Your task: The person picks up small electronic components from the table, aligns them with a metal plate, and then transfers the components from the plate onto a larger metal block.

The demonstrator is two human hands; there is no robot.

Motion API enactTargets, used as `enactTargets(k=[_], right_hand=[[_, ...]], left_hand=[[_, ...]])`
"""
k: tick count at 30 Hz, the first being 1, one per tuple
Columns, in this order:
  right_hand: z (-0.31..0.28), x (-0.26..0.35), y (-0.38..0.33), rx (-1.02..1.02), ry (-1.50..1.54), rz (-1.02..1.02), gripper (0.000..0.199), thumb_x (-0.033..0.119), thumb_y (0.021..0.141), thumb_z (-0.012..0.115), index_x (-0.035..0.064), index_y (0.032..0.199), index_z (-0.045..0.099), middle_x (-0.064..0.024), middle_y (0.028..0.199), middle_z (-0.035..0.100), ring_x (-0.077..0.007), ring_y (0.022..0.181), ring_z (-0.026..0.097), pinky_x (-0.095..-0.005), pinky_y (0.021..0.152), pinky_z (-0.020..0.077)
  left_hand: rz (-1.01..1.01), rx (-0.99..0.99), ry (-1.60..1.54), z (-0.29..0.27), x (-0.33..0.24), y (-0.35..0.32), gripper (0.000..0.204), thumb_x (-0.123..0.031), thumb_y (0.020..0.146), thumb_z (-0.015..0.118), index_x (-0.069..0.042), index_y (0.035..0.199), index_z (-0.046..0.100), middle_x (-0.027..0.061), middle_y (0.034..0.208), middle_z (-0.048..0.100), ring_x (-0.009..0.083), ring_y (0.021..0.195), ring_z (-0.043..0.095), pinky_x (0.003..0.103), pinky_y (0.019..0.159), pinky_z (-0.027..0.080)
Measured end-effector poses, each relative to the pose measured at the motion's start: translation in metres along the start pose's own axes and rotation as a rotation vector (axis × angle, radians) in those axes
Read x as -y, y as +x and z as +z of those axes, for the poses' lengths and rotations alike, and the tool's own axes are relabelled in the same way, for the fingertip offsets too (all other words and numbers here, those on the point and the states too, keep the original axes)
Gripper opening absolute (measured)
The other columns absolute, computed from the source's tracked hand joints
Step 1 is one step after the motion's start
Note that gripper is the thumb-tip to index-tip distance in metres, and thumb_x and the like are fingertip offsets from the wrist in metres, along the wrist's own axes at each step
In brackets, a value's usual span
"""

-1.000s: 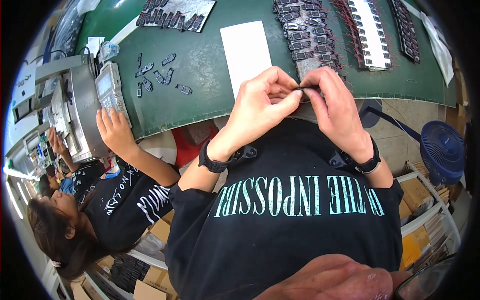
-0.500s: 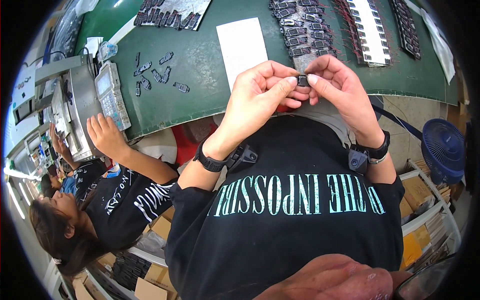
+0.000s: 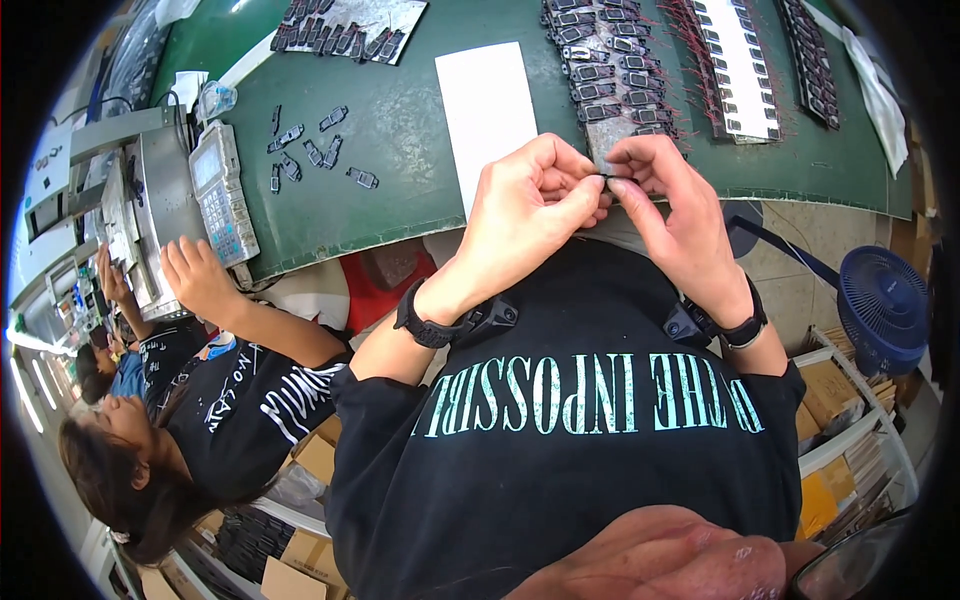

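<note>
Over the near edge of the green table (image 3: 370,220), my left hand (image 3: 530,200) and my right hand (image 3: 680,205) meet fingertip to fingertip. Both pinch one small black part (image 3: 606,178), which looks like a tiny speaker module. It is seen nearly edge-on, and the fingers cover most of it. Just beyond my hands lies a grey board (image 3: 603,140) bearing two rows of similar black parts. A white sheet (image 3: 485,100) lies flat on the table beyond my left hand.
Several loose black parts (image 3: 362,178) lie on the table at left, beside a handheld keypad device (image 3: 222,190). A co-worker's hand (image 3: 200,285) is near the machine. Farther right are a white strip of parts (image 3: 737,70) with red wires and a blue fan (image 3: 885,300).
Both hands have come slightly nearer to my body. The black part has tipped from showing its flat face to nearly edge-on, still pinched between the fingers.
</note>
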State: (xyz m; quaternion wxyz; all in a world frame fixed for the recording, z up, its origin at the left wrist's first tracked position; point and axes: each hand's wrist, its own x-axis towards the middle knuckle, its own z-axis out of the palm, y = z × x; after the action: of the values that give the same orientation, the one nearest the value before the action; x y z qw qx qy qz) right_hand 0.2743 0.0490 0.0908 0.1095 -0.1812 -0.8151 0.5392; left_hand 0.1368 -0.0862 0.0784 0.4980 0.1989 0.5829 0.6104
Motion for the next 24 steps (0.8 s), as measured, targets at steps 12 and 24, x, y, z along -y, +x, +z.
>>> enactTargets(k=[12, 24], right_hand=[[-0.009, -0.02, 0.03, -0.237, -0.631, -0.334, 0.039, -0.011, 0.081, 0.061, 0.0059, 0.115, 0.072, -0.0104, 0.11, 0.065, -0.0314, 0.109, 0.06, -0.0398, 0.095, 0.0489], [0.0, -0.029, 0.054, -0.142, -0.771, -0.396, 0.049, -0.013, 0.078, 0.056, 0.0096, 0.117, 0.075, -0.0101, 0.118, 0.064, -0.0319, 0.12, 0.054, -0.0431, 0.102, 0.0463]], left_hand=[[-0.019, -0.127, 0.369, -0.022, 0.0, 0.043, 0.018, -0.013, 0.093, 0.067, 0.003, 0.094, 0.057, 0.0123, 0.079, 0.073, 0.0139, 0.071, 0.072, 0.026, 0.063, 0.057], [0.089, -0.191, 0.492, -0.022, 0.005, 0.043, 0.019, -0.014, 0.092, 0.069, 0.002, 0.092, 0.059, 0.0132, 0.07, 0.069, 0.0213, 0.062, 0.068, 0.034, 0.061, 0.053]])
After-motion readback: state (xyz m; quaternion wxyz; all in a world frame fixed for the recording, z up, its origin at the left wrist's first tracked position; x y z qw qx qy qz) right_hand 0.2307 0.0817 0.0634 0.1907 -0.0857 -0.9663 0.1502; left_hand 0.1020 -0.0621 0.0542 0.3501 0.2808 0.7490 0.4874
